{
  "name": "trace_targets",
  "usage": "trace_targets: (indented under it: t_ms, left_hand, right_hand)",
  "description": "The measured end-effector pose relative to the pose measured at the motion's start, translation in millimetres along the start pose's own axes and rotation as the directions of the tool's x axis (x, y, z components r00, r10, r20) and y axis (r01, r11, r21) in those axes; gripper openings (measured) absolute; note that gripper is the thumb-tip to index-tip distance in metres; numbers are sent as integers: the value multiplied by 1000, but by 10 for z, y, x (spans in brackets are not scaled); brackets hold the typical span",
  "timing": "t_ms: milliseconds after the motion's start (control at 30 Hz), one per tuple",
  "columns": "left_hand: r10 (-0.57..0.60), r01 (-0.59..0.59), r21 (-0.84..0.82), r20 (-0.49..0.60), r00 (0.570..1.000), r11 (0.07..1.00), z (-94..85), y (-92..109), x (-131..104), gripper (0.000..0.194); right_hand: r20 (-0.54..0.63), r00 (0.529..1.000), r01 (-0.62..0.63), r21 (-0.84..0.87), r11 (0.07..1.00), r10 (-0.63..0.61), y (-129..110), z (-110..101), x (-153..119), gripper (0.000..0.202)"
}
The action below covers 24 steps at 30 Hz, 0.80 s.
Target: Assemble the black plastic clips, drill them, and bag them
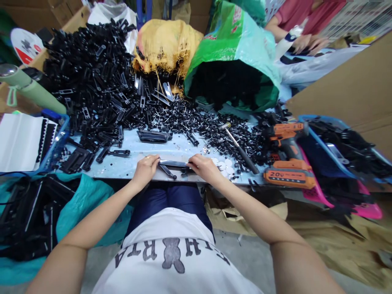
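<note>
At the table's front edge, my left hand point(147, 166) pinches the left end of a flat, dark bar with a shiny face point(174, 163). My right hand point(202, 165) grips the same bar's right end, fingers closed over it. A small black arm-like part point(168, 172) angles out below the bar, its round end near the table surface. I cannot tell whether it is joined to the bar. Just beyond my hands lies a stack of black plastic parts point(154, 136).
Heaped black parts point(88, 77) cover the back left. Scattered pins point(180, 114), a hammer point(240, 149) and an orange cordless drill point(288, 155) lie right of centre. A green sack point(232, 57) stands behind. Blue baskets point(346, 151) flank the right. A co-worker's hands point(310, 44) show at upper right.
</note>
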<state>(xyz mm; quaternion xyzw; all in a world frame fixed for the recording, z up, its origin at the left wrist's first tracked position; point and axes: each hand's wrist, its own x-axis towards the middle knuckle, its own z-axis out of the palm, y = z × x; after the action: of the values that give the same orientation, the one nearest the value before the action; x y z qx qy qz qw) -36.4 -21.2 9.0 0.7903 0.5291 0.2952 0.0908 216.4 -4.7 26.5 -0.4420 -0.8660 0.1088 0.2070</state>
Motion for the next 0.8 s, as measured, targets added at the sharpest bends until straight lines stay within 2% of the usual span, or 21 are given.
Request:
trace_targets:
  t_ms: [67, 167, 300, 400, 467, 533, 633, 700, 800]
  left_hand:
    - [-18, 17, -93, -10, 1000, 996, 30, 1, -6, 21]
    - [-75, 75, -157, 7, 997, 985, 70, -17, -8, 22]
    - [-224, 218, -199, -11, 974, 956, 92, -12, -86, 31]
    - [-332, 331, -10, -23, 943, 943, 109, 136, -188, 43]
    - [-427, 413, 146, 90, 900, 899, 149, 300, -226, 38]
    - [-508, 459, 235, 224, 832, 857, 216, 466, -220, 35]
    - [-593, 524, 288, 270, 758, 801, 312, 620, -161, 35]
    - [-615, 538, 310, 269, 741, 784, 331, 642, -132, 38]
    - [-571, 493, 298, 306, 761, 817, 308, 609, -135, 43]
  right_hand:
    - [13, 998, 65, -38, 997, -65, 0, 69, -50, 26]
    - [-60, 991, 119, -3, 993, -119, 77, 155, -200, 23]
    - [-154, 983, 93, -39, 995, -97, 76, 193, -306, 32]
    - [-157, 979, 131, 13, 991, -128, -125, 274, -110, 43]
    - [-90, 975, 210, 99, 973, -202, -274, 378, 99, 47]
    - [-3, 973, 229, 165, 959, -232, -374, 491, 273, 45]
    - [65, 978, 183, 207, 961, -200, -412, 602, 374, 42]
    - [77, 979, 168, 207, 964, -187, -402, 621, 366, 42]
    - [82, 984, 142, 191, 971, -160, -401, 611, 341, 43]
